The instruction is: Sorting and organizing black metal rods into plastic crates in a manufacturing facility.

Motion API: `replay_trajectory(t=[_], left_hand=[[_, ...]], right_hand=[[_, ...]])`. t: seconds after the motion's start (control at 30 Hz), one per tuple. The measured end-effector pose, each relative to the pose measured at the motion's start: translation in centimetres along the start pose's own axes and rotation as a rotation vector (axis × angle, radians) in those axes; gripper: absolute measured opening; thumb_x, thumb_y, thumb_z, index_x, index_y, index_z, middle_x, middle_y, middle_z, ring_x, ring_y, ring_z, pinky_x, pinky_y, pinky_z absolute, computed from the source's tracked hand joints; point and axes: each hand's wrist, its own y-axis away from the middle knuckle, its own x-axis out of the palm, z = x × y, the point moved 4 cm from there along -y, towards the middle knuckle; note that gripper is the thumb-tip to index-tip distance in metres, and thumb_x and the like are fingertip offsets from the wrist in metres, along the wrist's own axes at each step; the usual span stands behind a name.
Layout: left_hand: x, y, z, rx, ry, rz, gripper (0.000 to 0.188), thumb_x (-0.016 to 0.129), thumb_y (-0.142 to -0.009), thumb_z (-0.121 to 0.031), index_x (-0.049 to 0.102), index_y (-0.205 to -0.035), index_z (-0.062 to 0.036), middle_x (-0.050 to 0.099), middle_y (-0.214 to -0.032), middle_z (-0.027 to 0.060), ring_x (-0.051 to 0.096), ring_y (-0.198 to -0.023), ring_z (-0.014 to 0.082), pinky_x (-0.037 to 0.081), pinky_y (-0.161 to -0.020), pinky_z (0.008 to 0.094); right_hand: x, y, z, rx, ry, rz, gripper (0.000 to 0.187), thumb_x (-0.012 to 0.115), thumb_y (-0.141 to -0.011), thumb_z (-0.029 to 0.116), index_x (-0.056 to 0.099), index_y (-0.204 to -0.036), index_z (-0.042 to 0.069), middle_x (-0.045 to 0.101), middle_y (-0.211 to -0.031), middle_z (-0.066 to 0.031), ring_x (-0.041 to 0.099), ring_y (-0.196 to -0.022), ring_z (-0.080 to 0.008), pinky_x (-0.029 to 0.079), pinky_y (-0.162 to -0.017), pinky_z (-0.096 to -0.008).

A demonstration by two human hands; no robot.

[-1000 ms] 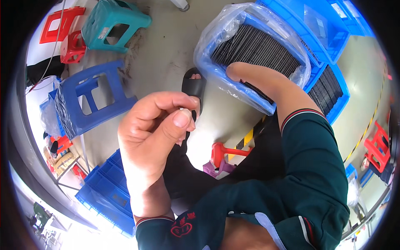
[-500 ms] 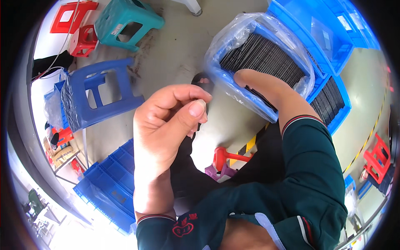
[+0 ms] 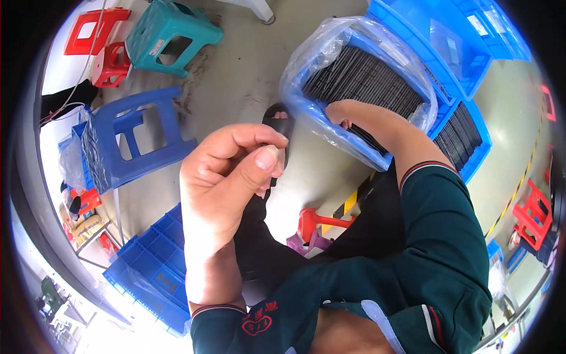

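Note:
My left hand (image 3: 230,177) is raised close to the camera, thumb pressed against the curled forefinger in a pinch; nothing shows between them. My right hand (image 3: 359,115), in a dark green sleeve, reaches into a blue bin (image 3: 330,127) lined with a clear plastic bag (image 3: 318,44). The bin is packed with thin black strips (image 3: 365,79) standing on edge. My right fingertips dip in at the bin's near edge and are hidden among the strips.
A second blue bin of black strips (image 3: 466,138) sits right of the first, with more blue bins (image 3: 448,41) behind. On the floor stand a blue stool (image 3: 135,138), a teal stool (image 3: 171,35), red stools (image 3: 97,29) and a blue crate (image 3: 159,265).
My left hand has stayed pinched and drifted rightward and larger in view. My right hand remains at the bin's near edge.

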Motion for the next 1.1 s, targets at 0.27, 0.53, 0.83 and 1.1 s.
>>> replay_trajectory(t=[0.27, 0.53, 0.83, 1.1], left_hand=[[0.5, 0.1, 0.0, 0.031, -0.03, -0.004, 0.017, 0.059, -0.086, -0.01, 0.06, -0.093, 0.0047, 0.056, -0.069, 0.007, 0.047, -0.056, 0.0094, 0.035, -0.048, 0.0203], [1.5, 0.3, -0.4, 0.051, -0.063, 0.023, 0.018, 0.059, -0.086, -0.011, 0.06, -0.095, 0.0047, 0.057, -0.071, 0.0069, 0.047, -0.057, 0.0094, 0.035, -0.049, 0.0206], [3.5, 0.3, -0.4, 0.018, -0.029, 0.071, 0.018, 0.059, -0.086, -0.011, 0.059, -0.096, 0.0048, 0.056, -0.071, 0.0062, 0.046, -0.058, 0.009, 0.035, -0.051, 0.021], [5.1, 0.1, -0.3, 0.043, -0.009, 0.138, 0.017, 0.058, -0.087, -0.01, 0.059, -0.097, 0.0043, 0.056, -0.07, 0.006, 0.046, -0.058, 0.009, 0.035, -0.051, 0.0212]], right_hand=[[0.6, 1.0, -0.9, 0.05, -0.016, 0.073, 0.014, 0.049, -0.07, -0.001, 0.06, -0.075, -0.008, 0.064, -0.072, -0.017, 0.065, -0.059, -0.0246, 0.055, -0.057, -0.039], [2.2, 5.7, -3.4, -0.294, -0.02, -0.282, 0.047, 0.067, -0.06, 0.02, 0.057, -0.105, 0.007, 0.062, -0.088, -0.0122, 0.061, -0.079, -0.0261, 0.048, -0.07, -0.0342], [9.8, 8.2, -7.4, -0.276, -0.683, -0.289, 0.024, 0.075, -0.06, 0.014, 0.058, -0.076, 0.006, 0.059, -0.07, -0.0003, 0.052, -0.068, -0.0096, 0.044, -0.065, -0.0279], [13.2, 9.6, -10.2, -0.008, -0.609, -0.625, 0.049, 0.07, -0.069, 0.047, 0.062, -0.093, 0.005, 0.064, -0.081, -0.0137, 0.062, -0.079, -0.0273, 0.046, -0.072, -0.035]])
